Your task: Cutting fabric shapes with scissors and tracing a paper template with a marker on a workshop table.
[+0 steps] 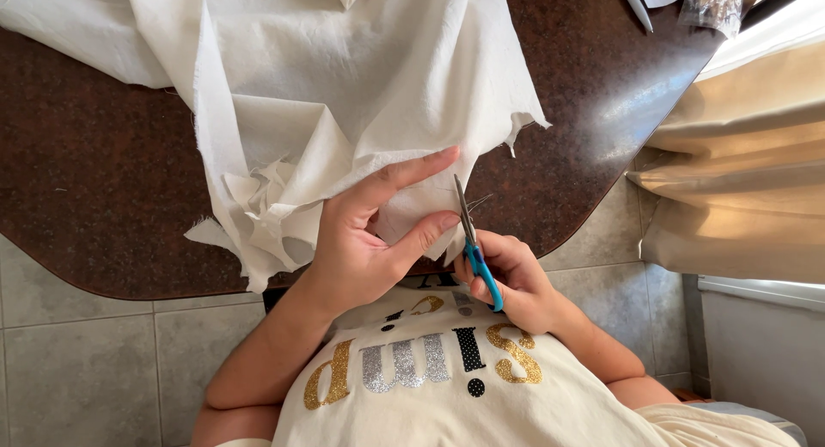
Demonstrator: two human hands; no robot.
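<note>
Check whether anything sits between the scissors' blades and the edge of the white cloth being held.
Nothing visible does. The right hand holds the blue-handled scissors with the blades right at the white cloth, beside the left hand that pinches the cloth's edge; its fingers lie left of the blades.

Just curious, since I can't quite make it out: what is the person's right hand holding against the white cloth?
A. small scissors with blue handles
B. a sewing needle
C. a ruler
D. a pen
A: the right hand grips small scissors with blue handles, blades at the edge of the white cloth that the left hand pinches.
</note>
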